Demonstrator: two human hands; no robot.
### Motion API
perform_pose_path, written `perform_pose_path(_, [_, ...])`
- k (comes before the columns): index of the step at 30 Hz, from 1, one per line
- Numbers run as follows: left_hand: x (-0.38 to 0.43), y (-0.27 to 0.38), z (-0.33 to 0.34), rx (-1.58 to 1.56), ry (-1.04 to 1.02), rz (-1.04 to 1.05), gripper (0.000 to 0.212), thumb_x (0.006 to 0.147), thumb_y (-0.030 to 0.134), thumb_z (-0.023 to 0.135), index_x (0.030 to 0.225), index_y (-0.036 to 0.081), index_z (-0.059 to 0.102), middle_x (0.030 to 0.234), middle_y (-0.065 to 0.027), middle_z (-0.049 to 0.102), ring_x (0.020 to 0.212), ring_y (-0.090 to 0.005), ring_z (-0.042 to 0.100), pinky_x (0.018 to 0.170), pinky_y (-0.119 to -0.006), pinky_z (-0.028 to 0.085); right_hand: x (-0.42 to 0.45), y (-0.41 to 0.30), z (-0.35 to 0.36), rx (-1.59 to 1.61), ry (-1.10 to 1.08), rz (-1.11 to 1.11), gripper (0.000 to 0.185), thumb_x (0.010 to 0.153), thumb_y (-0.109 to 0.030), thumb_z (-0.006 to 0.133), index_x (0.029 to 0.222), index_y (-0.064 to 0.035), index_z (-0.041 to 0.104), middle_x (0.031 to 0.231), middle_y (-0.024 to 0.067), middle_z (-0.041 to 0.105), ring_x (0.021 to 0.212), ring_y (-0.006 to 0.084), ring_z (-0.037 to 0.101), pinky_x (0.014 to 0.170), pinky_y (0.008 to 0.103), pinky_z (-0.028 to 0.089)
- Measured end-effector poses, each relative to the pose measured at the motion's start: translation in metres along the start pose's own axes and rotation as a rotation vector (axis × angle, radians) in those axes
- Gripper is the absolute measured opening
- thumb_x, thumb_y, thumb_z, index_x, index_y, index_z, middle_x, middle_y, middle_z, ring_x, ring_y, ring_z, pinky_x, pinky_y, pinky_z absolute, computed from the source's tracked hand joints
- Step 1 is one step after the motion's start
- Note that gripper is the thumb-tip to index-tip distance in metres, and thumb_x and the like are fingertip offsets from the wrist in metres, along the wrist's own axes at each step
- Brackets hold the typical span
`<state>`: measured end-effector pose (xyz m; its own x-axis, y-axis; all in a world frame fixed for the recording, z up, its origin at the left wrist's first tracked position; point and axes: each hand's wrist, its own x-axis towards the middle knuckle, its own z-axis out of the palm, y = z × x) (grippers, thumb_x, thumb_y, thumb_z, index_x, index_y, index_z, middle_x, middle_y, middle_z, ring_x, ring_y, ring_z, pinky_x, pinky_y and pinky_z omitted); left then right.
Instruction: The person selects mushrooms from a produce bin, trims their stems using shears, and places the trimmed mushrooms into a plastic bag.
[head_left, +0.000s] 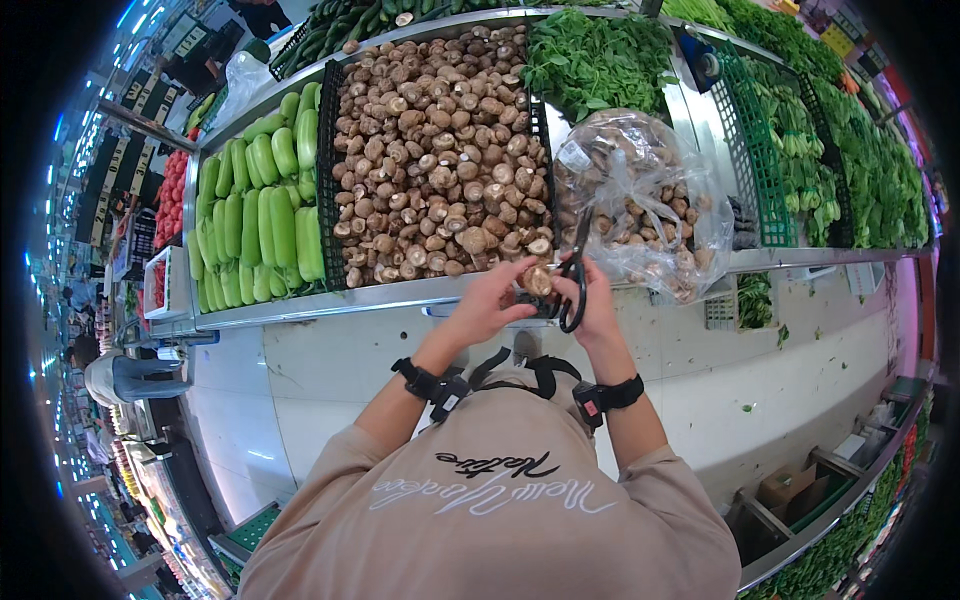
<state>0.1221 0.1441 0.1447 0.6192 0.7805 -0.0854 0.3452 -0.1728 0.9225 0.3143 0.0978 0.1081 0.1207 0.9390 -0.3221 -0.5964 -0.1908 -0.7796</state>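
Observation:
Between the fingertips of my left hand (486, 301) is a brown shiitake mushroom (537, 280), just beyond the display's front edge. My right hand (595, 301) grips black-handled scissors (573, 296), their blades pointing away from me. The scissors are right beside the mushroom; whether the blades are parted I cannot tell. Past my hands spreads a large heap of loose shiitake mushrooms (442, 165). A clear plastic bag (637, 195) filled with more mushrooms stands to the right of the heap, close to the scissor tips.
Light-green gourds (262, 210) lie left of a black crate wall (328, 172). Leafy greens (600, 64) are piled behind the bag. A metal rim (360, 298) borders the display. On the floor at right sits a crate of greens (754, 300). Another person (139, 377) stands far left.

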Motion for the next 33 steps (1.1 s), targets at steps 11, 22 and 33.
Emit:
perform_pose_path(11, [-0.026, -0.032, -0.002, -0.359, 0.232, -0.098, 0.036, 0.088, 0.003, 0.063, 0.123, 0.004, 0.054, 0.101, -0.001, 0.062, 0.088, -0.0096, 0.061, 0.066, -0.023, 0.049, -0.031, 0.014, 0.006, -0.904, -0.143, -0.262, 0.042, 0.078, -0.012, 0.076, 0.113, -0.0003, 0.056, 0.095, 0.0096, 0.063, 0.08, 0.0172, 0.062, 0.071, 0.0303, 0.05])
perform_pose_path(22, [-0.042, -0.036, -0.008, -0.402, 0.274, -0.124, 0.033, 0.082, 0.006, 0.071, 0.114, 0.001, 0.061, 0.093, -0.0018, 0.068, 0.081, -0.0083, 0.062, 0.071, -0.024, 0.05, -0.039, 0.012, 0.016, -1.113, -0.308, -0.489, 0.047, 0.073, -0.017, 0.077, 0.115, -0.0048, 0.059, 0.092, 0.0122, 0.057, 0.084, 0.0326, 0.059, 0.073, 0.0387, 0.049])
perform_pose_path(33, [-0.041, -0.041, -0.003, -0.395, 0.202, -0.083, 0.038, 0.083, 0.004, 0.072, 0.118, -0.004, 0.06, 0.097, -0.0026, 0.069, 0.081, -0.0071, 0.061, 0.072, -0.023, 0.05, -0.043, 0.016, 0.005, -1.142, -0.315, -0.46, 0.043, 0.074, -0.015, 0.074, 0.114, -0.0067, 0.061, 0.085, 0.0119, 0.059, 0.071, 0.0323, 0.06, 0.063, 0.04, 0.049])
